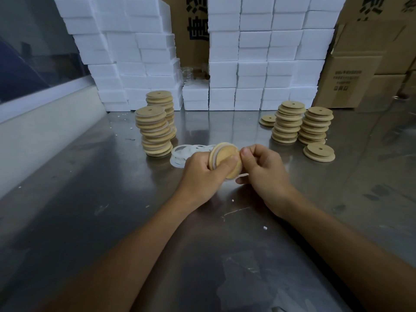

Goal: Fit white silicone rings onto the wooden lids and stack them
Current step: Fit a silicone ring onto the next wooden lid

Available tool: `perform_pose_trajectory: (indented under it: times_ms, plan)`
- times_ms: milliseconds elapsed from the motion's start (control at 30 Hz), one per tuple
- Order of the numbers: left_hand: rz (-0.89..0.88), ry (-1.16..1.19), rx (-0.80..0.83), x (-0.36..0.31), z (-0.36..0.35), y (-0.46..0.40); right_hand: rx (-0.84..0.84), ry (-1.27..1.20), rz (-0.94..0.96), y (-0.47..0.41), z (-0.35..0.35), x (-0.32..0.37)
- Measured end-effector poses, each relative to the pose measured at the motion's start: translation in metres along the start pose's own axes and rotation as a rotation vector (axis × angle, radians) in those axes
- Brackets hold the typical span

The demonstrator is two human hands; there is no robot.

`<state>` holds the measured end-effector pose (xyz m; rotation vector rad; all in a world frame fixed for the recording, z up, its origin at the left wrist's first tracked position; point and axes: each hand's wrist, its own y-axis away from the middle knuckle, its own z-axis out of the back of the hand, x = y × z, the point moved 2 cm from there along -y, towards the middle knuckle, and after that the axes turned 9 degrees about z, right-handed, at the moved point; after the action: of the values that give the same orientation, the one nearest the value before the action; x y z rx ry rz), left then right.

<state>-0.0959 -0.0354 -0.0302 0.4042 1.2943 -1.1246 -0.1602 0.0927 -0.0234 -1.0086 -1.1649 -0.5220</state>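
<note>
A round wooden lid (225, 156) stands on edge above the steel table, gripped by my left hand (202, 168) with the thumb across its face. A white silicone ring (242, 175) runs around its rim, and my right hand (262, 167) pinches that ring at the lid's right edge. Loose white rings (183, 154) lie in a pile just behind my left hand. Two stacks of lids with white rings (155, 131) stand at the left. Bare lid stacks (301, 124) stand at the right, with a short pile (319, 152) in front.
The steel table (112, 199) carries small white crumbs. White foam boxes (247, 64) are piled along the back, with cardboard cartons (364, 64) at the right. A pale wall ledge (45, 122) borders the left side.
</note>
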Motion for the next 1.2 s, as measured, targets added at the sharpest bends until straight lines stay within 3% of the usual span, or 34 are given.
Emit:
perform_pose_trajectory:
  times_ms: [67, 167, 333, 567, 733, 867, 967, 1067, 1200]
  plan:
    - [0.036, 0.013, 0.079, 0.002, -0.001, 0.001, -0.005, 0.235, 0.210, 0.001, 0.000, 0.005]
    - [0.030, -0.019, 0.143, 0.000, -0.003, 0.003, 0.024, 0.303, 0.334, 0.001, 0.001, 0.008]
    - [-0.019, -0.031, 0.024, -0.004, 0.001, 0.002, 0.077, 0.145, 0.093, 0.000, 0.002, 0.005]
    - [-0.078, -0.071, -0.052, -0.009, 0.000, 0.005, 0.040, -0.089, -0.044, -0.001, -0.002, 0.001]
    - [0.044, 0.055, -0.041, -0.004, 0.003, 0.000, 0.105, -0.160, -0.072, 0.000, -0.002, 0.000]
    - [0.014, -0.017, -0.097, -0.003, 0.001, 0.000, 0.039, -0.043, -0.016, 0.001, -0.003, 0.000]
    - [-0.054, -0.192, -0.253, -0.002, 0.007, 0.000, -0.044, 0.295, 0.163, 0.001, 0.000, 0.000]
    - [-0.219, -0.374, -0.290, -0.007, 0.007, 0.004, -0.055, 0.590, 0.319, 0.002, 0.004, 0.004]
    - [-0.365, -0.478, -0.308, -0.016, 0.006, 0.010, -0.007, 0.756, 0.425, 0.001, 0.012, 0.013]
